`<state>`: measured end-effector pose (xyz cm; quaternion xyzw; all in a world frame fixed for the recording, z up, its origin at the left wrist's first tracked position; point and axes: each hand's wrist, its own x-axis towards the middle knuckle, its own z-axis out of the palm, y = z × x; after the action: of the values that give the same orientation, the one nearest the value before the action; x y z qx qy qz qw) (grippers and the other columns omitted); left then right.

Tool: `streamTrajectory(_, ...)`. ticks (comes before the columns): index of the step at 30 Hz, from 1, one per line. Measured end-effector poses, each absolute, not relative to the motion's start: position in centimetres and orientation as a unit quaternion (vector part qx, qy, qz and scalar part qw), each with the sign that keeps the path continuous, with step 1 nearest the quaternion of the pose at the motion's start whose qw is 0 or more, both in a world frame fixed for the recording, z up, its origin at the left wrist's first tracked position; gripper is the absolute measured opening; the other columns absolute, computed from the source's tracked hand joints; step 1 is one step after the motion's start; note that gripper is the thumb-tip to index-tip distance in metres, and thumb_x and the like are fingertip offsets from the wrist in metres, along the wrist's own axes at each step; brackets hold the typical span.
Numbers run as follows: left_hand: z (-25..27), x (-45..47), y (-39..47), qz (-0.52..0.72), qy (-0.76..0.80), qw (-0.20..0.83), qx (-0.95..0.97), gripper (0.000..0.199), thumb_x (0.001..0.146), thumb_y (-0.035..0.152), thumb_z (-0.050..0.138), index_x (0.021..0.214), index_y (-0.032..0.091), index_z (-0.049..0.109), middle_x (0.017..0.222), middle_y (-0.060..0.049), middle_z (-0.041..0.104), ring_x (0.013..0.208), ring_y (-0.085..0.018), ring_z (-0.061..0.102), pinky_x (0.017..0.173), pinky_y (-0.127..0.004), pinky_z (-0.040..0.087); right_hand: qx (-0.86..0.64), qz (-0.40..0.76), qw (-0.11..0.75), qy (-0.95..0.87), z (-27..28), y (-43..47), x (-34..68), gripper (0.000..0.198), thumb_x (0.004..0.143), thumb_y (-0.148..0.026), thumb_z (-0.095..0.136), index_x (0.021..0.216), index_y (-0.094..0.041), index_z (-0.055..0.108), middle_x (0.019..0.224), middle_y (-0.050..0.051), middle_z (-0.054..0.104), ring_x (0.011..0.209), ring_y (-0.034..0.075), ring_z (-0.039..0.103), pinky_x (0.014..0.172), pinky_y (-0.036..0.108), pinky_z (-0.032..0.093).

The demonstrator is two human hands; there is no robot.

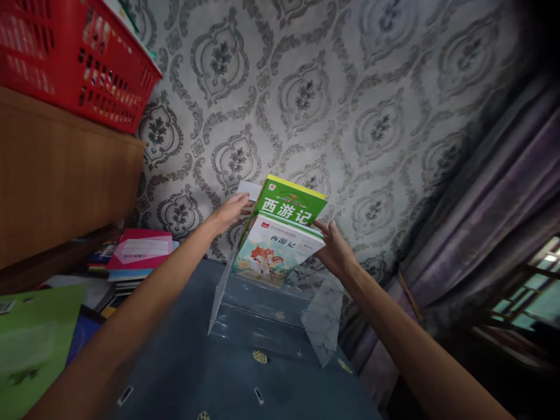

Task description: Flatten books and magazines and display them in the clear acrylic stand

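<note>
Centrally, head view, books (273,259) in a clear rack (324,318), left hand (233,211) at their ten o'clock, right hand (336,249) at three, fingers half open, tips partly hidden, grip impossible to tell, red basket (70,70) cropped at frame's ten o'clock.

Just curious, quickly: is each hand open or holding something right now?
Left hand: open, at the books' left side; contact unclear.
Right hand: open, fingers at their right edge.
</note>
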<state>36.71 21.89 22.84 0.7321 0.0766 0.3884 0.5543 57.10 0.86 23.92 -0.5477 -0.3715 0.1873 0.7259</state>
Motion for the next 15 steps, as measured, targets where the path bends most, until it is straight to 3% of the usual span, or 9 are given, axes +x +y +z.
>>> streamTrajectory(3, 21.4, 36.8, 23.1, 0.384, 0.106, 0.492, 0.774, 0.038, 0.09, 0.019, 0.049, 0.123, 0.015, 0.068, 0.117, -0.012, 0.074, 0.099, -0.022, 0.072, 0.09, -0.038, 0.054, -0.584, 0.168, 0.707, -0.362, 23.1, 1.1, 58.2, 0.045, 0.096, -0.059, 0.042, 0.104, -0.023, 0.067, 0.106, 0.009, 0.078, 0.105, 0.032, 0.072, 0.086, 0.053, 0.06)
streamTrajectory(7, 19.7, 37.1, 23.3, 0.398, 0.126, 0.42, 0.805, 0.031, 0.077, 0.009, 0.055, 0.095, 0.016, 0.079, 0.099, -0.008, 0.079, 0.103, -0.027, 0.07, 0.098, -0.041, 0.05, -0.629, 0.151, 0.684, -0.336, 22.0, 1.0, 59.5, 0.03, 0.094, -0.05, 0.052, 0.094, -0.024, 0.068, 0.09, 0.007, 0.08, 0.091, 0.029, 0.076, 0.078, 0.047, 0.063)
streamTrajectory(10, 19.1, 37.0, 22.9, 0.41, 0.132, 0.368, 0.824, 0.033, 0.078, 0.01, 0.054, 0.094, 0.019, 0.081, 0.103, -0.006, 0.079, 0.109, -0.029, 0.067, 0.103, -0.041, 0.047, -0.635, 0.157, 0.674, -0.343, 21.5, 0.7, 59.7, 0.011, 0.085, -0.029, 0.064, 0.092, -0.024, 0.07, 0.082, 0.003, 0.079, 0.084, 0.027, 0.077, 0.073, 0.042, 0.064)
streamTrajectory(15, 18.6, 36.8, 22.0, 0.424, 0.141, 0.304, 0.841, 0.038, 0.083, 0.01, 0.049, 0.104, 0.021, 0.079, 0.112, -0.007, 0.077, 0.116, -0.027, 0.065, 0.106, -0.039, 0.045, -0.617, 0.149, 0.672, -0.382, 21.0, 0.5, 58.9, 0.031, 0.071, -0.011, 0.068, 0.098, -0.027, 0.072, 0.083, 0.001, 0.08, 0.088, 0.027, 0.077, 0.076, 0.043, 0.064)
